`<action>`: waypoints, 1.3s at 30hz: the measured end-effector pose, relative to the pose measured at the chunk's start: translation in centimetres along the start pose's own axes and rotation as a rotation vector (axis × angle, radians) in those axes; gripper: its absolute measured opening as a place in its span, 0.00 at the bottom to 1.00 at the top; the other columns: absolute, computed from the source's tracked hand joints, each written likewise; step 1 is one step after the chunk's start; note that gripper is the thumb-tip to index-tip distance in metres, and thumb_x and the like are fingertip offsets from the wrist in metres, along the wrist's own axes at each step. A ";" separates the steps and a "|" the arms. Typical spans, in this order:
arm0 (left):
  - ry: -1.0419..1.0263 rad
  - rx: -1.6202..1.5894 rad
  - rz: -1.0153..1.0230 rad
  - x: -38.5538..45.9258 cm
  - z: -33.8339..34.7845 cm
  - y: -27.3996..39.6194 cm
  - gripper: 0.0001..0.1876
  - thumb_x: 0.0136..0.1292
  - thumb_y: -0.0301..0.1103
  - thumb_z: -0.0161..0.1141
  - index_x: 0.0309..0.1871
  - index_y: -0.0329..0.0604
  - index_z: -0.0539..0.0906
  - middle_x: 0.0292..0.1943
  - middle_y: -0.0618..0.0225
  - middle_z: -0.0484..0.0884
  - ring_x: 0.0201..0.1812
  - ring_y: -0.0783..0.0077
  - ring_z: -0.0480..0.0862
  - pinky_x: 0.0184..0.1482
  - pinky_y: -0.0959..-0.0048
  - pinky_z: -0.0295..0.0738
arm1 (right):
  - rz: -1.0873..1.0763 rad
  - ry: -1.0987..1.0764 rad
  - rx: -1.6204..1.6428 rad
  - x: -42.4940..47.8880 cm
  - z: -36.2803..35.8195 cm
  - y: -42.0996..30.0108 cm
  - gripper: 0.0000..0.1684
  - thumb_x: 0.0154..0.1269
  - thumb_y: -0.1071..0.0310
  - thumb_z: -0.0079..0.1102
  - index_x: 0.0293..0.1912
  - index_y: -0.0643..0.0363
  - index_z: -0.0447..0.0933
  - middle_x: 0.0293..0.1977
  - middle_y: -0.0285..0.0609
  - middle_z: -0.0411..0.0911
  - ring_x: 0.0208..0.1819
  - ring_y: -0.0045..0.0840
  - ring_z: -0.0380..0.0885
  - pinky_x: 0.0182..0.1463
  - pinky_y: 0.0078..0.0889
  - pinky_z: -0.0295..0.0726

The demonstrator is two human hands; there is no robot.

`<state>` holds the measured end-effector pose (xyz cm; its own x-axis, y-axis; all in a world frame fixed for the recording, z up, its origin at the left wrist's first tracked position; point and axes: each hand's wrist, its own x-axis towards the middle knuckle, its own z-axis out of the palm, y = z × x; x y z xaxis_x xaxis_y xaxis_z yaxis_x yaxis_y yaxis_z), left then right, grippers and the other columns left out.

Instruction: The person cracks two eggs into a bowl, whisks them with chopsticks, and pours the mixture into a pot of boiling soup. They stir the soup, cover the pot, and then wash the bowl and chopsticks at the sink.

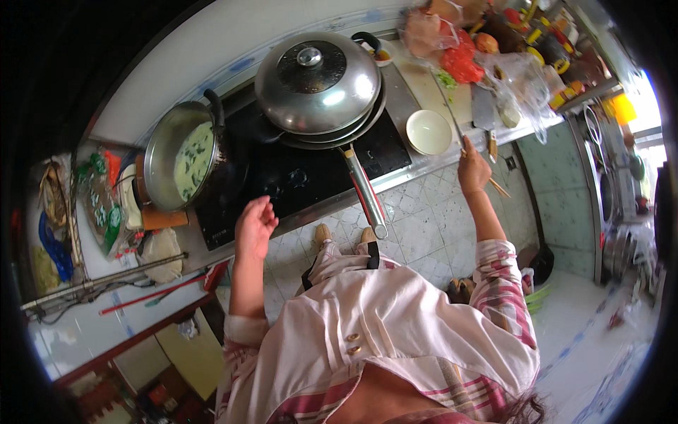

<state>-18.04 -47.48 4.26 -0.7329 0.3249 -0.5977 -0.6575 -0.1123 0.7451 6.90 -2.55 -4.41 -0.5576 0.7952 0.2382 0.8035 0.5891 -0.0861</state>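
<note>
My right hand (474,170) grips a pair of wooden chopsticks (499,187), whose ends stick out below the fist. A long, thin dark utensil (446,100) extends from its other side toward the cutting board. Left of that hand stands a white bowl (429,132) with nothing visible inside. Above the cooktop's front edge is my left hand (256,225), fingers loosely curled and apart, holding nothing visible. A steel pot (153,159) of pale green soup with dark leaves (193,161) stands beyond it. At the centre, a domed steel lid (323,100) covers a pan with a long handle (365,191).
Right of the bowl lies a cleaver (482,108) beside chopped greens (447,79). Plastic bags (522,79) and bottles crowd the right corner. The pan's handle juts past the black cooktop (296,185). Bagged food (103,206) sits at the left; a small dish (385,53) stands behind the lid.
</note>
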 end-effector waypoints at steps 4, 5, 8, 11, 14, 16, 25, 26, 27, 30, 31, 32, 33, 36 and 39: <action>0.013 0.039 0.130 5.1 3.7 1.7 0.09 0.66 0.32 0.61 0.48 0.44 0.81 0.38 0.71 0.80 0.38 0.77 0.79 0.43 0.72 0.78 | -0.004 -0.129 0.001 3.5 6.3 4.1 0.32 0.63 0.65 0.57 0.67 0.40 0.63 0.40 0.44 0.82 0.38 0.41 0.82 0.38 0.46 0.79; 0.039 0.033 0.153 6.3 4.5 2.1 0.09 0.67 0.32 0.61 0.48 0.43 0.80 0.38 0.70 0.80 0.38 0.76 0.79 0.44 0.71 0.78 | -0.001 -0.180 0.008 3.9 7.2 4.7 0.33 0.62 0.65 0.58 0.66 0.42 0.63 0.41 0.44 0.82 0.39 0.42 0.82 0.39 0.46 0.80; 0.107 0.015 0.199 8.7 6.9 3.1 0.11 0.67 0.34 0.62 0.49 0.41 0.79 0.39 0.69 0.79 0.38 0.75 0.79 0.44 0.69 0.79 | -0.119 -0.153 0.040 4.2 9.4 6.3 0.27 0.63 0.63 0.57 0.63 0.44 0.68 0.43 0.44 0.81 0.41 0.42 0.81 0.41 0.46 0.79; 0.132 -0.019 0.211 10.6 7.2 3.4 0.10 0.67 0.33 0.61 0.47 0.40 0.78 0.36 0.69 0.79 0.36 0.75 0.79 0.42 0.69 0.80 | -0.219 -0.182 0.063 6.6 8.7 5.9 0.22 0.65 0.61 0.55 0.58 0.45 0.74 0.45 0.44 0.81 0.42 0.43 0.81 0.43 0.46 0.79; 0.167 -0.037 0.219 11.8 7.1 3.2 0.06 0.67 0.30 0.61 0.42 0.40 0.78 0.34 0.70 0.78 0.34 0.74 0.79 0.41 0.69 0.80 | -0.248 -0.077 0.223 12.9 4.8 -2.0 0.17 0.64 0.63 0.55 0.53 0.47 0.77 0.43 0.46 0.80 0.40 0.44 0.81 0.42 0.47 0.79; 0.162 -0.075 0.210 12.3 7.2 2.9 0.05 0.67 0.30 0.61 0.41 0.40 0.79 0.34 0.70 0.78 0.33 0.74 0.79 0.41 0.69 0.80 | -0.307 -0.120 0.362 17.8 0.7 -10.5 0.13 0.66 0.59 0.54 0.45 0.51 0.80 0.37 0.51 0.81 0.39 0.46 0.80 0.41 0.50 0.78; 0.064 -0.012 0.301 12.7 6.9 3.5 0.04 0.65 0.29 0.62 0.37 0.39 0.82 0.32 0.70 0.80 0.33 0.75 0.80 0.42 0.72 0.80 | -0.264 -0.524 0.931 28.9 0.5 -24.1 0.30 0.53 0.43 0.70 0.35 0.65 0.84 0.22 0.38 0.78 0.24 0.24 0.74 0.29 0.29 0.72; 0.037 -0.010 0.311 12.3 7.3 3.8 0.04 0.65 0.30 0.62 0.36 0.39 0.82 0.32 0.70 0.79 0.33 0.75 0.80 0.42 0.72 0.80 | -0.185 -0.528 0.873 30.2 1.0 -23.2 0.29 0.54 0.43 0.69 0.37 0.63 0.85 0.24 0.38 0.79 0.23 0.24 0.73 0.28 0.26 0.71; 0.001 -0.008 0.316 11.9 7.8 4.5 0.04 0.65 0.30 0.63 0.35 0.40 0.82 0.31 0.71 0.79 0.33 0.76 0.80 0.41 0.72 0.80 | -0.100 -0.525 0.810 31.4 1.5 -22.3 0.28 0.55 0.44 0.69 0.38 0.62 0.85 0.25 0.39 0.79 0.23 0.24 0.73 0.27 0.23 0.69; -0.106 -0.033 0.425 8.3 8.6 8.0 0.05 0.65 0.31 0.63 0.34 0.41 0.82 0.31 0.72 0.79 0.32 0.76 0.80 0.43 0.72 0.80 | -0.217 -0.190 0.620 30.4 -4.4 -22.0 0.25 0.56 0.47 0.68 0.40 0.61 0.85 0.26 0.33 0.79 0.21 0.18 0.67 0.24 0.22 0.63; -0.147 -0.051 0.447 6.9 9.4 9.7 0.05 0.66 0.31 0.63 0.35 0.41 0.82 0.33 0.71 0.80 0.33 0.76 0.80 0.43 0.72 0.79 | -0.150 -0.311 0.895 31.1 -5.6 -21.3 0.24 0.58 0.49 0.67 0.41 0.60 0.85 0.27 0.31 0.78 0.20 0.15 0.65 0.22 0.22 0.61; -0.155 -0.061 0.494 5.5 9.0 11.2 0.06 0.66 0.32 0.63 0.36 0.40 0.82 0.34 0.70 0.81 0.33 0.75 0.80 0.43 0.72 0.79 | -0.119 -0.375 1.020 29.9 -8.8 -22.4 0.20 0.59 0.51 0.67 0.40 0.59 0.85 0.25 0.30 0.77 0.19 0.13 0.62 0.21 0.20 0.58; -0.162 -0.067 0.547 4.3 8.1 12.8 0.06 0.66 0.32 0.62 0.37 0.39 0.82 0.35 0.69 0.82 0.33 0.75 0.80 0.42 0.72 0.79 | -0.088 -0.444 1.147 28.9 -11.9 -23.7 0.16 0.61 0.54 0.66 0.38 0.58 0.85 0.24 0.29 0.76 0.17 0.10 0.60 0.20 0.18 0.55; -0.207 -0.108 0.585 3.2 5.0 17.9 0.07 0.66 0.31 0.62 0.39 0.36 0.82 0.35 0.67 0.83 0.34 0.74 0.80 0.40 0.74 0.79 | -0.117 -0.480 1.318 28.0 -17.7 -25.0 0.10 0.61 0.59 0.67 0.29 0.52 0.79 0.19 0.26 0.68 0.13 0.09 0.54 0.16 0.15 0.46; -0.084 -0.159 0.573 2.3 0.0 23.1 0.07 0.64 0.29 0.63 0.42 0.36 0.82 0.36 0.64 0.84 0.33 0.73 0.80 0.38 0.74 0.78 | -0.060 -0.587 1.304 23.6 -22.4 -29.8 0.10 0.62 0.59 0.66 0.30 0.53 0.79 0.18 0.26 0.67 0.13 0.08 0.54 0.15 0.14 0.46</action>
<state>-34.93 -49.38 20.10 -0.9663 0.2435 -0.0832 -0.1841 -0.4284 0.8846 -25.57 -4.52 25.45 -0.8458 0.5183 -0.1265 0.1930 0.0762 -0.9782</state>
